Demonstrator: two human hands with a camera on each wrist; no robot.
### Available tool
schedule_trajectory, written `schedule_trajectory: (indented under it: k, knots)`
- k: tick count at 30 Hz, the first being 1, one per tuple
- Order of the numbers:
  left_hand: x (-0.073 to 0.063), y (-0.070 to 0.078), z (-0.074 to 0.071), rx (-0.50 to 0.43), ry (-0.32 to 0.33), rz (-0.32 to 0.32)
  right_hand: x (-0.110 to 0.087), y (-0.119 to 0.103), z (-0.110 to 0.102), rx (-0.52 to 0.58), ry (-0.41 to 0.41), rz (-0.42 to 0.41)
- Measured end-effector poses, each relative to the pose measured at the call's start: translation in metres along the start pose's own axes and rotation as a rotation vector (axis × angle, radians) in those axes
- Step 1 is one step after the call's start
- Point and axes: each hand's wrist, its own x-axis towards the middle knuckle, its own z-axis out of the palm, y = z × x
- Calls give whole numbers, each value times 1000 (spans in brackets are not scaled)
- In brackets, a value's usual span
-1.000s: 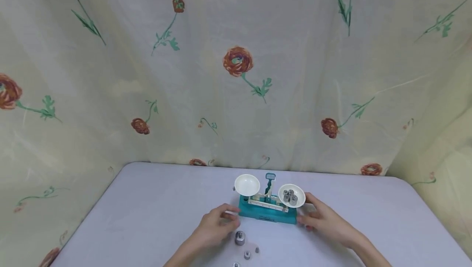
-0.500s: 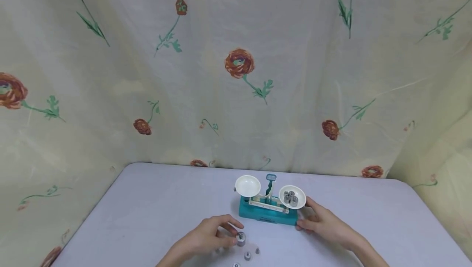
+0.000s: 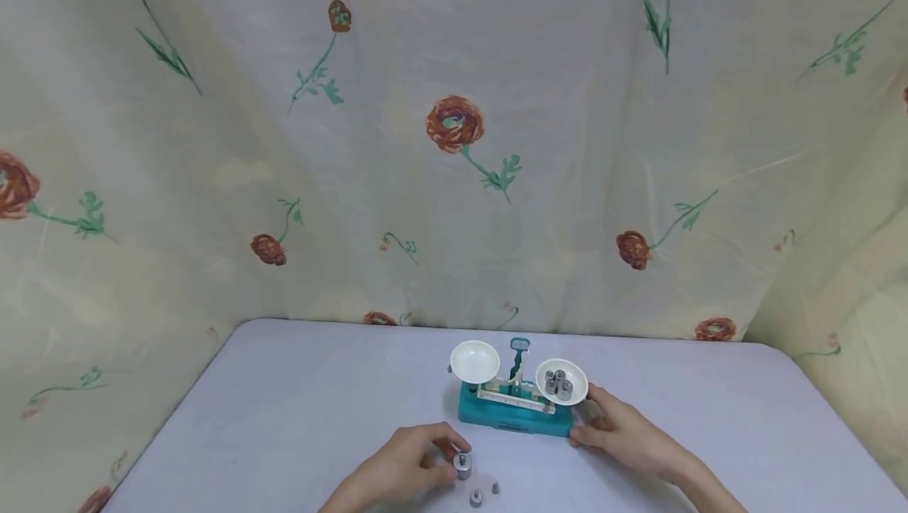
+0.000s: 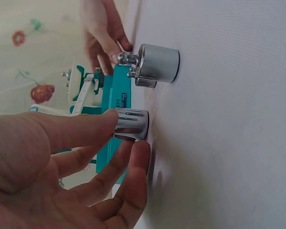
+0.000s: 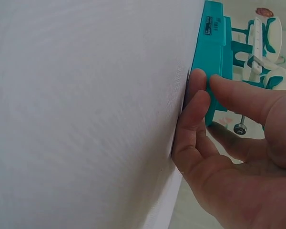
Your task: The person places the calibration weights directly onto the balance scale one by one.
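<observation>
A small teal balance scale [image 3: 516,417] with two white pans stands on the table. Its left pan [image 3: 474,362] holds nothing; several metal weights [image 3: 559,384] sit in the right pan [image 3: 578,375]. My left hand [image 3: 406,464] pinches a shiny cylindrical weight [image 4: 132,123] between thumb and fingers, in front of the scale. My right hand [image 3: 627,436] grips the right end of the teal base [image 5: 214,52], thumb and fingertips against it. Two smaller-looking weights, one knobbed weight [image 3: 476,497] and a tiny one [image 3: 495,488], stand nearby.
A pale cloth covers the table [image 3: 319,387]. Behind it hangs a flowered curtain [image 3: 383,143], which also closes in both sides. In the left wrist view a large knobbed weight [image 4: 159,63] stands close to the camera.
My left hand has left the scale's left end, come toward me and closed its thumb and fingers on the weight. My right hand stays at the scale's right end.
</observation>
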Motion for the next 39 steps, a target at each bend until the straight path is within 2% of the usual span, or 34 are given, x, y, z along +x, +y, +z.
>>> schedule_trajectory:
  k: [3, 7, 13, 18, 22, 39]
  knots:
    - [-9, 21, -2, 19, 3, -15, 0, 0, -1, 2, 6, -11]
    - [-13, 30, -3, 33, -4, -41, -1, 3, 0, 15, 12, -45]
    - [-13, 33, 3, -16, 15, -83, 0, 6, 3, 21, 21, -21]
    - [-10, 35, 8, 48, 37, -76, 0, 5, 2, 20, 22, 2]
    - [-9, 37, 8, 90, 34, -61, -2, 2, 1, -3, 21, -27]
    - [-4, 36, 9, 123, 53, -87, -3, 0, 0, 9, 8, -34]
